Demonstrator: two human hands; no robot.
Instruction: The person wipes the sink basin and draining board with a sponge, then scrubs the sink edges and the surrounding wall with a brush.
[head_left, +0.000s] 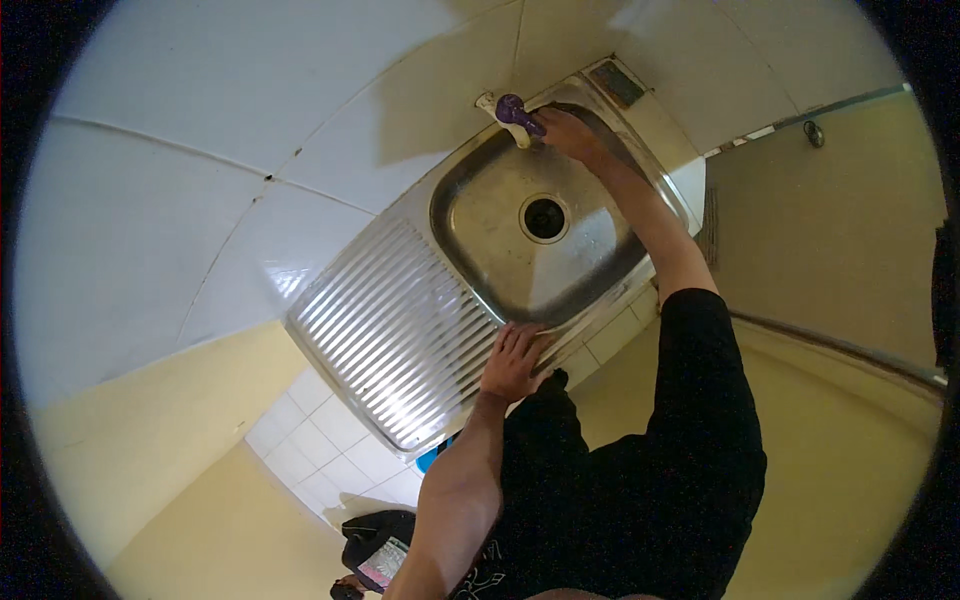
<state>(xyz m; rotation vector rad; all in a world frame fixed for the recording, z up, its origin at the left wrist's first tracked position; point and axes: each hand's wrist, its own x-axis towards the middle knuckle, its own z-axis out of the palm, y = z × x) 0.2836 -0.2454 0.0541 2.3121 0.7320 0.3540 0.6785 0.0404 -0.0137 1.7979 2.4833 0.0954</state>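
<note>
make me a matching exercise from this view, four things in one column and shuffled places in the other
1 right hand
2 left hand
3 drain
4 ribbed drainboard

A in the floor of the basin
B left of the basin
C at the purple tap handle
D on the near edge of the sink

Pairs: 1-C; 2-D; 3-A; 4-B

From where I stand, the person is dressed in black. A loose, plain sleeve (pixel 705 370), towards four o'clock, ends in a straight hem near the elbow, leaving the right forearm (pixel 650 215) bare up to the right fingers (pixel 549 119). The left forearm (pixel 452 510) and left fingers (pixel 512 340) are bare too. Matte black clothing (pixel 640 500) fills five o'clock; at six, thin white line-work (pixel 487 578) marks the fabric.
</note>
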